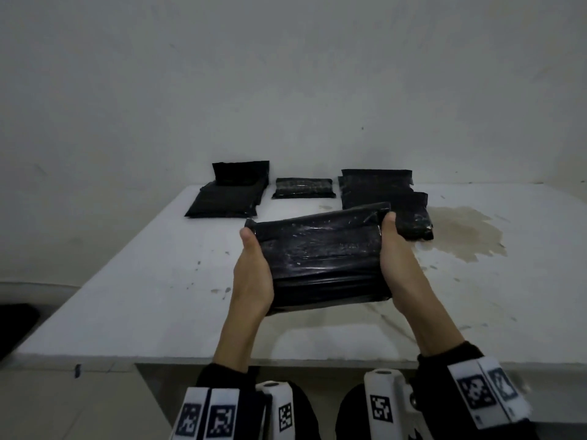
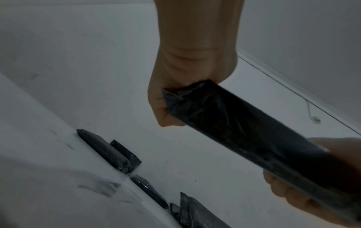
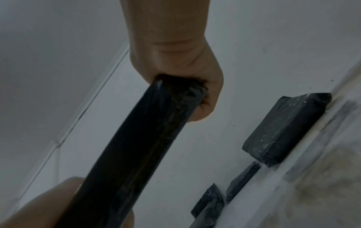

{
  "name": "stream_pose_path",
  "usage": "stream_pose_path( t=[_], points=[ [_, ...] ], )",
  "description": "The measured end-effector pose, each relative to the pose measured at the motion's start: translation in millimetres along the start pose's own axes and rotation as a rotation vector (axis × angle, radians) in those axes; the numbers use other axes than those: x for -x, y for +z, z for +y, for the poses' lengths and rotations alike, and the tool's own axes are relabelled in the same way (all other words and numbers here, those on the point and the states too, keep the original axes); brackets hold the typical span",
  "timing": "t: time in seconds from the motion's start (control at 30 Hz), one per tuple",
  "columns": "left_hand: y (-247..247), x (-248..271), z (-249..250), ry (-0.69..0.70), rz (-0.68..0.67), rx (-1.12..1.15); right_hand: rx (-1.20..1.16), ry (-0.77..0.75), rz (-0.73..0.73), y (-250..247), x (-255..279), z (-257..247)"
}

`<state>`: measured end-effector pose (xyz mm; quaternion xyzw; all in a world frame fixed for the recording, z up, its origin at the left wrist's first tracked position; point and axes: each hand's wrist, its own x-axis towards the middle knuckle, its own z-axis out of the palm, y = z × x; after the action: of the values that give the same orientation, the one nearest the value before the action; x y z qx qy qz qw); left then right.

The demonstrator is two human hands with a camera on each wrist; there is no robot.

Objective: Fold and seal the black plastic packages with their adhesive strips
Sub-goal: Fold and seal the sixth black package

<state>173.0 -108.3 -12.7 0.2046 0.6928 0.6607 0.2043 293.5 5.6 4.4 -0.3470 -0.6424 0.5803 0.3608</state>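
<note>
Head view: glossy black plastic package (image 1: pixel 320 258) gripped at both ends, left hand (image 1: pixel 252 274), right hand (image 1: pixel 398 258); best kept taut, flap pressed flat.

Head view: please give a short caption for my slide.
Both hands, left and right, hold a black package above the white table.

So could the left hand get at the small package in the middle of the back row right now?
Probably not yet: the left hand and right hand both grip the held package, which sits between them and the small package.
</note>
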Motion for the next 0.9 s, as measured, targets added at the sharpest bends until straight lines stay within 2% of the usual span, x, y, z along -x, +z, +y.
stream_pose_path(
  t=[0.1, 0.3, 0.4, 0.5, 0.57, 0.67, 0.8, 0.9],
  points=[
    [-9, 1, 2, -0.048, -0.064, 0.067, -0.063, -0.078, -0.053, 0, 0, -9],
    [-12, 6, 9, -0.023, 0.008, 0.059, 0.066, -0.217, 0.009, 0, -9, -2],
    [-12, 7, 14, -0.003, 0.065, 0.042, -0.024, -0.165, 0.013, -1, -9, 3],
    [-12, 4, 14, 0.024, 0.14, -0.003, -0.149, -0.071, -0.114, -5, -5, 4],
    [-10, 6, 17, 0.065, 0.164, 0.008, -0.089, -0.101, -0.184, -2, -1, 4],
    [-8, 10, 24, 0.07, 0.057, 0.116, -0.107, -0.133, -0.146, 3, 0, 2],
    [-19, 12, 34, 0.052, -0.222, 0.223, -0.196, -0.111, -0.113, -5, -1, -5],
    [-27, 13, 38, 0.133, -0.393, 0.279, -0.339, -0.075, -0.101, -17, -5, -8]
  ],
)
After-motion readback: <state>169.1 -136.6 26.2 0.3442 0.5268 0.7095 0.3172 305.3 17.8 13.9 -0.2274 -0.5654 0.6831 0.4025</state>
